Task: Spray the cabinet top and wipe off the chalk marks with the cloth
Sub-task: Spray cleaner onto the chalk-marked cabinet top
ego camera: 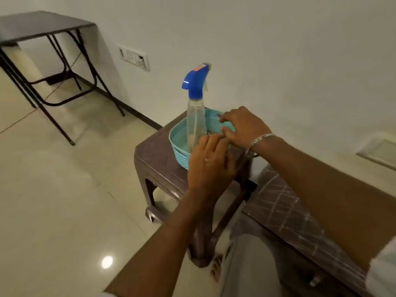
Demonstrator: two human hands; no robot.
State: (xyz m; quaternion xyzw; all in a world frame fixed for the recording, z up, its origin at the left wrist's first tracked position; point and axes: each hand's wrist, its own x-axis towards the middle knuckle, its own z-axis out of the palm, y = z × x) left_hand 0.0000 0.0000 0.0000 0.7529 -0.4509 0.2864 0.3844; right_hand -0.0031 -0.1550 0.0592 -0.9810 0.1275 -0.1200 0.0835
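Neither of your hands clearly grips anything: your left hand (211, 161) hangs palm-down over the near rim of the basket, fingers loosely spread, and your right hand (242, 127) reaches into the basket with fingers curled, though whether they pinch something inside I cannot tell.

From the head camera, the turquoise basket (179, 144) sits on a small brown stool (154, 159), toward its far right corner by the wall. The spray bottle (195, 108) stands upright inside the basket, its body clear and its trigger head blue with a small orange label on top. A dark speckled patch shows in the basket just beyond your left fingers; what it is cannot be made out. The cabinet top (285, 213) runs from the stool's right edge toward you, dark brown and crossed by white chalk marks (278, 202) in a rough grid, partly hidden under your right forearm.
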